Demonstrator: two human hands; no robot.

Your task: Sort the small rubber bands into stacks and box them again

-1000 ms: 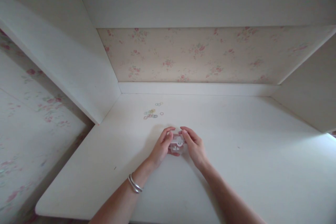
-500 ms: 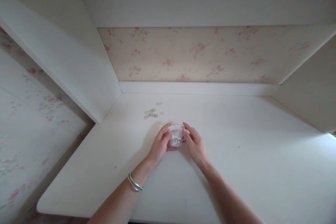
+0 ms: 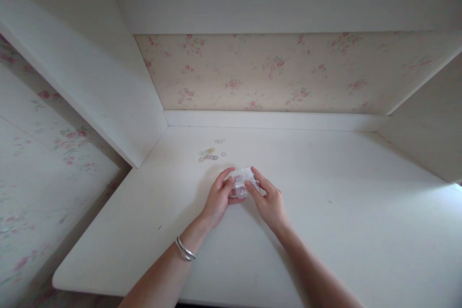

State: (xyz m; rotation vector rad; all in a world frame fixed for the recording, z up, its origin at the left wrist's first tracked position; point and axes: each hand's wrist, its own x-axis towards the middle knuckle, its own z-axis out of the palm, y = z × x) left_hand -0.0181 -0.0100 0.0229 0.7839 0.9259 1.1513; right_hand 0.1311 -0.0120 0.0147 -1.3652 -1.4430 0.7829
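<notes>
Both hands hold a small clear plastic box [image 3: 238, 179] over the middle of the desk. My left hand [image 3: 218, 198] is closed around its left side, thumb on the near face and fingers behind and beneath. On the right side my right hand [image 3: 267, 198] grips it, with the thumb pressed on the front and the fingers along the far edge. What the box contains is too blurred to tell. Just beyond the left hand, several thin coloured rings [image 3: 208, 155] lie in a loose cluster. A single dark ring [image 3: 223, 154] lies apart from them.
The white desk [image 3: 346, 240] runs up to a low back ledge [image 3: 274, 119] below flowered wallpaper [image 3: 231, 72]. A white side panel [image 3: 104, 72] stands at the left, with a shelf [image 3: 267, 7] overhead. A small dark mark [image 3: 159, 227] shows left of the left forearm.
The box has turned and tilted slightly between my hands. My right thumb has slid left and down across its front. The rings have stayed in place.
</notes>
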